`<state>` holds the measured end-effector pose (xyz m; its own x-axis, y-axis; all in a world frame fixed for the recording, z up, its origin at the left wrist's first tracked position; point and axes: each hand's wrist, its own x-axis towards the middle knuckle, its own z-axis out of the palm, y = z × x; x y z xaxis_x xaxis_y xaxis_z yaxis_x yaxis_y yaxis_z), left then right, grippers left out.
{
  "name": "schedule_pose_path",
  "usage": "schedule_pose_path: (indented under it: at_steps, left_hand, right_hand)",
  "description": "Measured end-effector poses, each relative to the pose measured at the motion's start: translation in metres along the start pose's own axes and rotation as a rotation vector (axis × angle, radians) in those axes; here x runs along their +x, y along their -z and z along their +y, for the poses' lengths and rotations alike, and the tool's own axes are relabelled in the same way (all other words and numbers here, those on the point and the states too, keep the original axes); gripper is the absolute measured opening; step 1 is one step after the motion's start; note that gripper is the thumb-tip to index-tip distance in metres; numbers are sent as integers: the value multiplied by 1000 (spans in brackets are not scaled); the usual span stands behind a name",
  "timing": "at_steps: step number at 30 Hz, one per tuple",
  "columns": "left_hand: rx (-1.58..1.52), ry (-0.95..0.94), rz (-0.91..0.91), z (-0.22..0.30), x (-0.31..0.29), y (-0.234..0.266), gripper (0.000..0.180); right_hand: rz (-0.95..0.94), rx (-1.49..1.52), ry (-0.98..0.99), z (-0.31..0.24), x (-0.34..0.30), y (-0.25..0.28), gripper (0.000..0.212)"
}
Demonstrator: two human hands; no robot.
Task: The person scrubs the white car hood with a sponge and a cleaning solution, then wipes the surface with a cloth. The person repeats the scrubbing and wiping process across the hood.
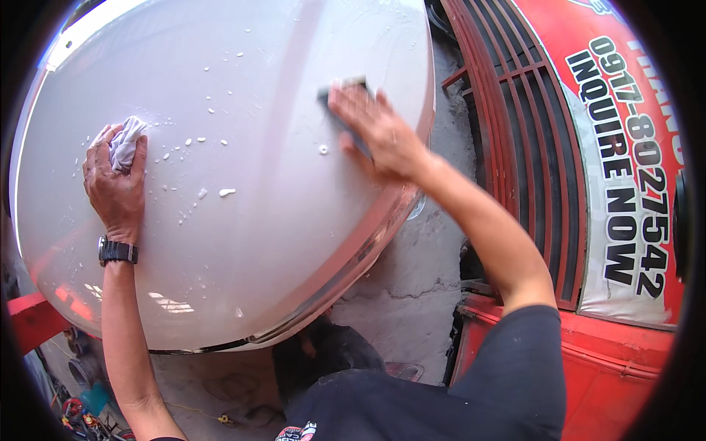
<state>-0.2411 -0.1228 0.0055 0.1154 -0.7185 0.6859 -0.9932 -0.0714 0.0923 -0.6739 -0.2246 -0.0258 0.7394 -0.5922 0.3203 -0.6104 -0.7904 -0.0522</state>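
A large, glossy pale vehicle panel (pixel 220 272), seemingly a hood, spreads out before me. My left hand (pixel 116 176) rests on its left part, fingers curled round a crumpled white cloth (pixel 128 144). On the right part, my right hand (pixel 379 132) presses a dark, flat sanding block (pixel 351 82) against the surface; it is smeared by motion, and the hand covers most of the block. White drops and blobs (pixel 226 192) of liquid are scattered over the panel between my hands.
A dark red metal grille (pixel 515 140) and a red and white printed banner (pixel 625 176) stand to the right. Below the panel is grey concrete floor (pixel 412 294). A red beam (pixel 33 321) juts in at the left, above cluttered items (pixel 81 411).
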Motion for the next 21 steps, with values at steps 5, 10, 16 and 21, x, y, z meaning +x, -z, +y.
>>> schedule_pose_path:
  at_steps: [5,10,16,21]
  left_hand:
    - [-77,-13,12,16,5,-11,40]
    - [-74,-15,-2,11,3,-12,40]
    - [-27,-3,17,1,0,0,41]
    - [-68,-23,17,17,7,-10,39]
  right_hand:
    - [40,-211,-97,121,21,21,51]
    - [63,-258,-439,168,91,-36,61]
    - [-75,-1,39,-19,-13,17,55]
    - [-17,-137,-371,137,88,18,49]
